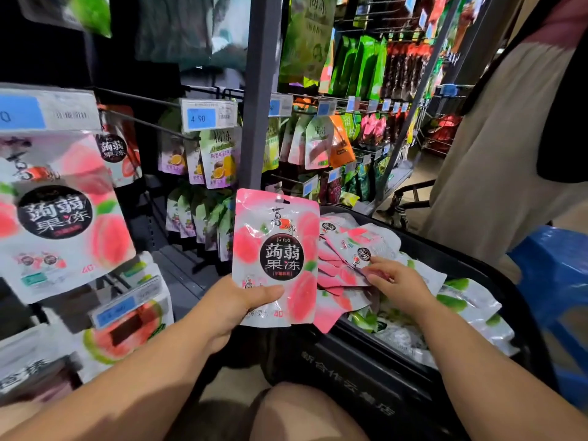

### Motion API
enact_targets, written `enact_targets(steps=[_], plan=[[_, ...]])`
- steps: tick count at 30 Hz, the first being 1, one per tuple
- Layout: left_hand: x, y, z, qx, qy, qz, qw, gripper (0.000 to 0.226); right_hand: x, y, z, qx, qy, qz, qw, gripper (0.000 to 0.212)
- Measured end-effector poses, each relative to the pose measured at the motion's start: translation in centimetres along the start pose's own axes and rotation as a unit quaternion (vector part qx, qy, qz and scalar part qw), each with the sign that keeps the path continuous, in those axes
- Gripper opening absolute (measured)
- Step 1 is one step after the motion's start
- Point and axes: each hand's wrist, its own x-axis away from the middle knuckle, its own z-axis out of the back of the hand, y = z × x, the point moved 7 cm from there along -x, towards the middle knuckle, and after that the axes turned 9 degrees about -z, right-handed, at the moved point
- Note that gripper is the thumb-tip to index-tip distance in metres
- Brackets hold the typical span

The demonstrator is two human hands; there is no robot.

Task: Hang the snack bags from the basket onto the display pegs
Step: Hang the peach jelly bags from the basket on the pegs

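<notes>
Glossy pink film, printed with peaches and a black round label, makes up the flat pouch [276, 256] that is gripped by the left hand [235, 302]. The thumb is pressed across its lower front, and the pouch is held upright with its hang-hole at the top. The right hand [396, 283] is lowered into the black basket [350, 361], its fingertips [377, 261] laid on a pale, crinkled bag [361, 248]. Whether that bag is pinched cannot be told. A loose heap of pink bags [334, 275] is spread beneath this hand, and green-and-silver bags [467, 300] are piled further right in the same basket.

The held pouch is raised just left of the basket, between the two hands and in front of the shelving. A thin dark peg [149, 124] juts out above and to the left, with a blue price tag [208, 117] beside its tip. A matching peach pouch [63, 218] is hung at the near left, blurred. A grey upright post [261, 90] divides the display, and purple-and-yellow fruit bags [219, 160] are hung just left of it. At the far right a person in a beige garment [496, 138] is partly seen.
</notes>
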Motion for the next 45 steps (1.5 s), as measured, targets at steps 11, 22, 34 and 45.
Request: enact_targets(steps=[11, 22, 34, 45], plan=[[0.2, 0.2, 0.0, 0.022, 0.014, -0.004, 1.0, 0.034, 1.7, -1.9, 3.6, -0.192, 0.179, -0.011, 0.965, 0.018], [0.4, 0.6, 0.3, 0.04, 0.025, -0.006, 0.999, 0.031, 3.4, -7.0, 8.3, -0.391, 0.276, 0.055, 0.877, 0.023], [0.1, 1.9, 2.4, 0.043, 0.083, -0.029, 0.995, 0.035, 1.9, -11.1, 8.1, -0.495, 0.185, 0.05, 0.847, 0.017], [0.3, 2.0, 2.4, 0.024, 0.083, -0.025, 0.996, 0.032, 3.5, -11.2, 2.8, -0.416, 0.111, 0.029, 0.902, 0.045]])
